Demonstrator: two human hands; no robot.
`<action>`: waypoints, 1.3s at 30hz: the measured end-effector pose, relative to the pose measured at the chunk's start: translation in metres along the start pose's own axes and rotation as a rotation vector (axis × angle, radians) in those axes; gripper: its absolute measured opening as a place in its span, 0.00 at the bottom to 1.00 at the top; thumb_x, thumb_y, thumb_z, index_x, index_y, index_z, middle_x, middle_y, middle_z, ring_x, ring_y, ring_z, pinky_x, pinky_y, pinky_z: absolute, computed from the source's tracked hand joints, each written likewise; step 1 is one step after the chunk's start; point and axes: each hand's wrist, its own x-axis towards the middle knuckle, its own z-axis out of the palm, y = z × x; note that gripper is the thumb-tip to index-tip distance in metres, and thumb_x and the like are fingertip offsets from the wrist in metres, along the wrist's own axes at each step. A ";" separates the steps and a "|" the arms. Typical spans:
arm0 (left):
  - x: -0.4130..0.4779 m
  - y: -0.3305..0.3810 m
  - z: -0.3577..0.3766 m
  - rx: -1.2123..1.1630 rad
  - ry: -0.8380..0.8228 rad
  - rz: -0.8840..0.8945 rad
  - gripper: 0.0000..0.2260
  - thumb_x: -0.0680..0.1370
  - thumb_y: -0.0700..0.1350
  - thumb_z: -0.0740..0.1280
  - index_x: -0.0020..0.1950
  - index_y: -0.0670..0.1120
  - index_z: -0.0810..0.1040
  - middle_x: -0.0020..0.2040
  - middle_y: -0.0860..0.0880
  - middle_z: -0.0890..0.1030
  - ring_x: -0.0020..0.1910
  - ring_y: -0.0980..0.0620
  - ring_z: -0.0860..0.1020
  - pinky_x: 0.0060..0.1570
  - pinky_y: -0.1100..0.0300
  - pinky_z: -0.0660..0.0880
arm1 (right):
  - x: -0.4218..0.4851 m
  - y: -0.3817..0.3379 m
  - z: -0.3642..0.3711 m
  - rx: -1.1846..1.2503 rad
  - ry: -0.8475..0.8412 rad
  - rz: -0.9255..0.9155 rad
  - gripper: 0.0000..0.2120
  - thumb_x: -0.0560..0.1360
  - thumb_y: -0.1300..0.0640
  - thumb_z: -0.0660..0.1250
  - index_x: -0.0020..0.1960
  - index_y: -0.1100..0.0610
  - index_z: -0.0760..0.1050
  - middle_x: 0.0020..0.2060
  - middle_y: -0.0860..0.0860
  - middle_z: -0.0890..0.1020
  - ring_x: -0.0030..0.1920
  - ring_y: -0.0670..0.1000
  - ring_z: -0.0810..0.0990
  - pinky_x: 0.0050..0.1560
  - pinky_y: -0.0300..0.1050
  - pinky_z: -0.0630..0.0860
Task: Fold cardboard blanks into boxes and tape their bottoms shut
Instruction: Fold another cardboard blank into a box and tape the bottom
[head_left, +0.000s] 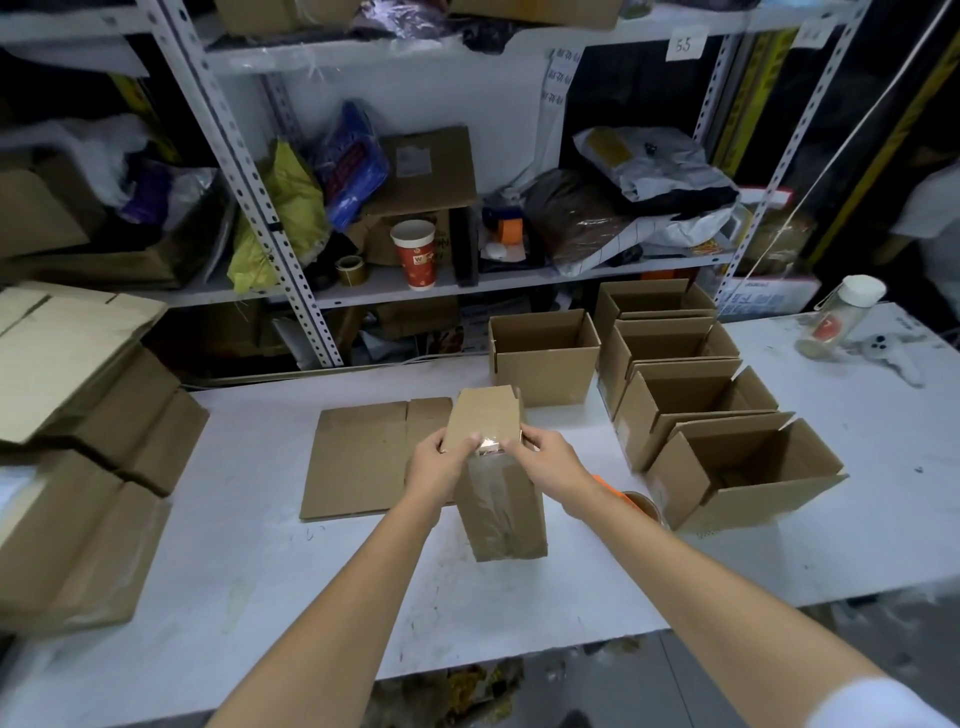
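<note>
1 box (524, 519) centre-near on table (260, 571), taped face up | L hand (441, 462) + R hand (545, 457) each pinch its far edge at the tape (491, 509) end | 5 open boxes (543, 374) far/right, only cardboard seen inside | 1 flat blank (358, 462) behind, left of box | blank stacks (78, 467) left

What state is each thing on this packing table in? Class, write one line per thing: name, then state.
held box: bottom flaps shut, clear tape over the seam.
left hand: grips the held box's far edge.
right hand: grips the same edge, beside the tape end.
flat blank: unfolded, lying flat.
folded boxes: upright, tops open.
stacked blanks: flat, piled.
bottle: capped.
paper cup: upright.
</note>
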 end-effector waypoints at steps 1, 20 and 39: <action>0.000 0.000 0.001 0.015 0.004 0.010 0.13 0.75 0.52 0.70 0.59 0.53 0.80 0.50 0.52 0.84 0.48 0.48 0.82 0.36 0.57 0.78 | 0.000 0.002 -0.001 0.011 -0.003 0.007 0.18 0.74 0.43 0.65 0.60 0.45 0.81 0.51 0.42 0.85 0.55 0.49 0.83 0.59 0.53 0.80; -0.001 0.009 0.000 0.034 -0.123 0.152 0.28 0.76 0.52 0.74 0.74 0.51 0.71 0.61 0.56 0.80 0.64 0.52 0.75 0.61 0.54 0.74 | -0.001 0.007 -0.012 -0.181 -0.040 -0.045 0.27 0.82 0.40 0.57 0.79 0.47 0.60 0.76 0.48 0.66 0.73 0.53 0.67 0.68 0.55 0.73; -0.005 0.031 -0.014 0.169 -0.018 0.169 0.35 0.77 0.55 0.71 0.80 0.48 0.60 0.79 0.48 0.63 0.77 0.46 0.63 0.72 0.48 0.65 | 0.003 0.010 -0.048 -0.281 0.158 -0.141 0.26 0.79 0.38 0.63 0.74 0.45 0.67 0.61 0.46 0.80 0.61 0.51 0.77 0.55 0.45 0.74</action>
